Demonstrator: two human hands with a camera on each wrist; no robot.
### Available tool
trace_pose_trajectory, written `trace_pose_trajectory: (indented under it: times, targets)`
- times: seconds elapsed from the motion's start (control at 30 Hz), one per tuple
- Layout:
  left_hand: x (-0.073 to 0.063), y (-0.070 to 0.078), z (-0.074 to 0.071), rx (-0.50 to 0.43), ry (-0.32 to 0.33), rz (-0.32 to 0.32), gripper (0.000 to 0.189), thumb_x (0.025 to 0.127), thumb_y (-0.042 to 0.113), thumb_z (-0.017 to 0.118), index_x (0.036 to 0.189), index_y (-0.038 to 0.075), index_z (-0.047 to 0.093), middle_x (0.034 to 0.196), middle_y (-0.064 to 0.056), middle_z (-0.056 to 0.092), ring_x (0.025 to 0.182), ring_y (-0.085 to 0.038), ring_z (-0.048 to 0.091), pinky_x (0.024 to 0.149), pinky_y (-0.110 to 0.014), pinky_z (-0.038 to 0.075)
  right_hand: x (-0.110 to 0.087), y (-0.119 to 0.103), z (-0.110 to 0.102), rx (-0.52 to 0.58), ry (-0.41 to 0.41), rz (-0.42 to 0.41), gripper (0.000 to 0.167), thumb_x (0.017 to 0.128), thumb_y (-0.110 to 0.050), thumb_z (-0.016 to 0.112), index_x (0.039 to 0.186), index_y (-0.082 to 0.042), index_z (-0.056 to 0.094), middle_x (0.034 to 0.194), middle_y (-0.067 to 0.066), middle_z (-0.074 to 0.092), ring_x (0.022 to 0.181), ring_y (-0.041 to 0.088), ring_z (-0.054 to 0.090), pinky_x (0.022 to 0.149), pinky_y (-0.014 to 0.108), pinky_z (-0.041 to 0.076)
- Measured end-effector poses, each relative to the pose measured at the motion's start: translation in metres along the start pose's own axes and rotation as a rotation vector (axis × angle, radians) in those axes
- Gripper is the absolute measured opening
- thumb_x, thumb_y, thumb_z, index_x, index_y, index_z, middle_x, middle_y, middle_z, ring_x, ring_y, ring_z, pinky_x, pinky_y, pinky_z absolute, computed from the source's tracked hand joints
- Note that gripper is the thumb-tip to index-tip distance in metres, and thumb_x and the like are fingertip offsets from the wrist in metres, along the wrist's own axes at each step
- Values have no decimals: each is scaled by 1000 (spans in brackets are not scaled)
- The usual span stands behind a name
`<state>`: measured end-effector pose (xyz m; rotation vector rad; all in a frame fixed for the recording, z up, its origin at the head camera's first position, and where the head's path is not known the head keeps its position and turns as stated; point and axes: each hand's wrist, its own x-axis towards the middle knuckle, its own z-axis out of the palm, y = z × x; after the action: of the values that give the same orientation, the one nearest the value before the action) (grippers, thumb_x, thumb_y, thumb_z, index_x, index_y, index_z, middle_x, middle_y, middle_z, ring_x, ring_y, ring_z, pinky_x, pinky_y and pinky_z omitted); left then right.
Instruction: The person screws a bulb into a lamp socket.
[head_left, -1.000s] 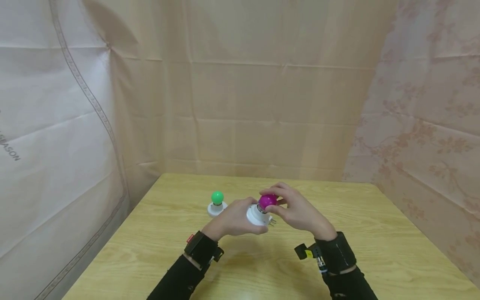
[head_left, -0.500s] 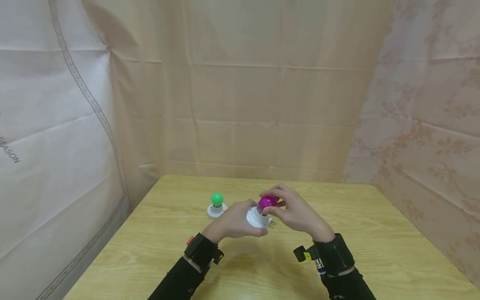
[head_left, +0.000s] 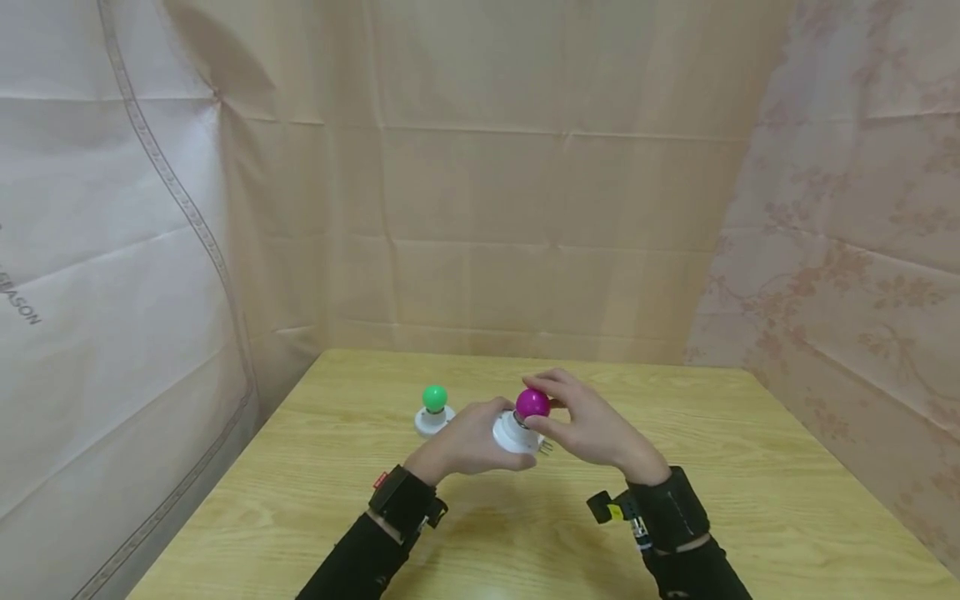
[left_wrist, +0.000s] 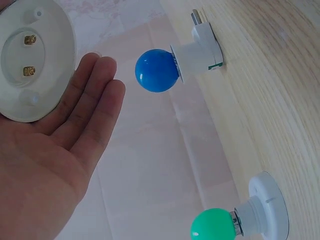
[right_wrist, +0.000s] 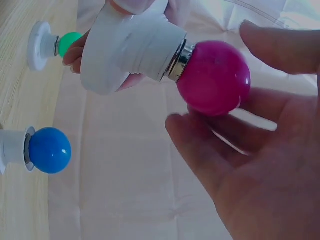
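My left hand (head_left: 476,435) grips a round white lamp holder (head_left: 514,433) by its base, above the table; two brass contacts show on its underside in the left wrist view. A magenta bulb (right_wrist: 214,77) sits in the socket, part of its metal screw base showing. Around this bulb is my right hand (head_left: 592,421), with loosely spread fingers. In the right wrist view its thumb (right_wrist: 280,47) is apart from the glass, while fingertips lie right at the bulb's lower side.
A green bulb (head_left: 435,397) in a round white holder (head_left: 431,422) stands on the wooden table (head_left: 360,492), left of the hands. A blue bulb (left_wrist: 156,70) in a white plug-in socket (left_wrist: 195,54) is on the table too, mostly hidden in the head view. Cloth (head_left: 525,208) hangs behind.
The right thumb and fingers have loosened around the magenta bulb, which they held more closely before. The left hand and lamp holder have hardly moved.
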<state>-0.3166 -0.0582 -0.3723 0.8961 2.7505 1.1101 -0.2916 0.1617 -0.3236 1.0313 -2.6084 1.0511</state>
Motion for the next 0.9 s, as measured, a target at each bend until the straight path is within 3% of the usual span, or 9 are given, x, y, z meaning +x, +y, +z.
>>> trace_pose_trajectory:
  times: [0.2,0.43,0.63,0.9]
  targets:
    - [0,-1,-1,-21,10,2,77,74,53,81,132,9,58,98,6,66,82,-10,63,68,-30,53,0,2,-3,107,-54,-48,58,96,-9,67,150,-5,45,144,12,52,125,30,57,100,42,51]
    - [0,-2,-1,-24,11,13,77,74,54,81,131,8,57,97,7,66,82,-9,64,69,-30,53,-1,4,-6,184,-54,-151,49,90,15,62,135,-4,56,139,13,53,126,33,55,99,40,52]
    - [0,-3,-1,-9,9,13,78,74,54,81,133,8,57,98,6,66,82,-9,63,68,-30,53,-1,4,-6,161,-42,-151,42,93,10,64,132,-3,59,133,13,57,122,33,57,97,42,53]
    - [0,-2,-1,-10,-1,2,77,75,55,80,132,8,56,99,6,65,83,-10,63,66,-29,54,0,4,-5,123,-9,-105,37,96,-9,70,132,-8,64,126,6,61,115,27,61,95,42,54]
